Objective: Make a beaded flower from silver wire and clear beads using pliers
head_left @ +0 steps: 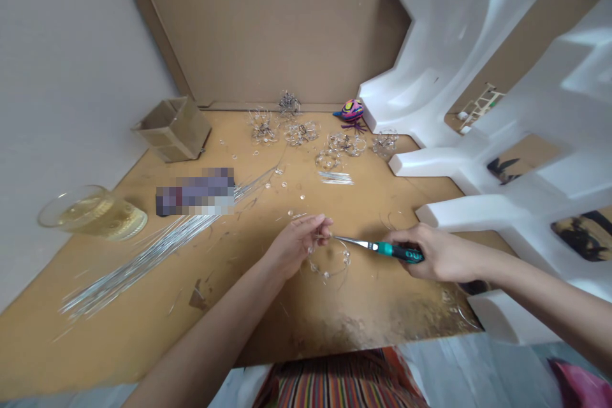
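Between the fingertips of my left hand (pixel 299 243) is pinched a thin wire ring with clear beads (pixel 326 275), which hangs below and to the right of the fingers. My right hand (pixel 437 252) is wrapped round the teal and black handles of a pair of long-nose pliers (pixel 382 247). The pliers' narrow tips point left and reach close to my left fingertips, by the upper part of the ring. Whether the jaws grip the wire is too small to tell. Loose clear beads (pixel 302 197) lie just beyond my left hand.
Long straight wires (pixel 143 264) lie at left, near a glass of yellowish liquid (pixel 102 217) and a blurred object (pixel 196 192). A cardboard box (pixel 174 131), several wire-and-bead rings (pixel 301 132), short wires (pixel 336 178) and a colourful ball-like item (pixel 352 110) stand farther back. White moulded foam (pixel 459 217) borders the right.
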